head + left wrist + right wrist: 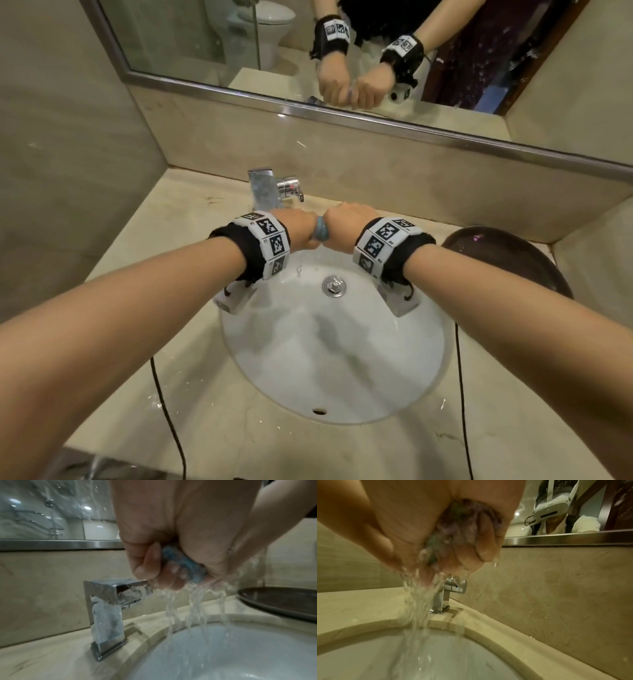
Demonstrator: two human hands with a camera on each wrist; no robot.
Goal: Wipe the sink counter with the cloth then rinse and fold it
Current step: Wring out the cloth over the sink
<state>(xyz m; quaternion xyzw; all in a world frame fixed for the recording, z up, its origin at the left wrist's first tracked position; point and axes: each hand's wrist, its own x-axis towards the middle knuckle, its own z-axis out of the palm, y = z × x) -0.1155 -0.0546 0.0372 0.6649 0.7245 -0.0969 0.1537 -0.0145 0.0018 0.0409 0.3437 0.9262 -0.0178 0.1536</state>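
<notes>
A wet blue cloth (320, 233) is twisted into a tight roll between my two fists, above the back of the white sink (342, 377). My left hand (297, 229) grips its left end and my right hand (342, 226) grips its right end. The left wrist view has the blue cloth (185, 563) squeezed between both fists, with water streaming down into the bowl. The right wrist view shows the bunched cloth (453, 536) inside my right hand (453, 547), water pouring off it. Most of the cloth is hidden inside the fists.
A chrome tap (267, 188) stands just behind my left hand, on the beige stone counter (171, 240). A dark round plate (507, 260) lies on the counter at the right. A mirror (308, 51) runs along the back wall. Black cables (168, 411) trail over the counter's front.
</notes>
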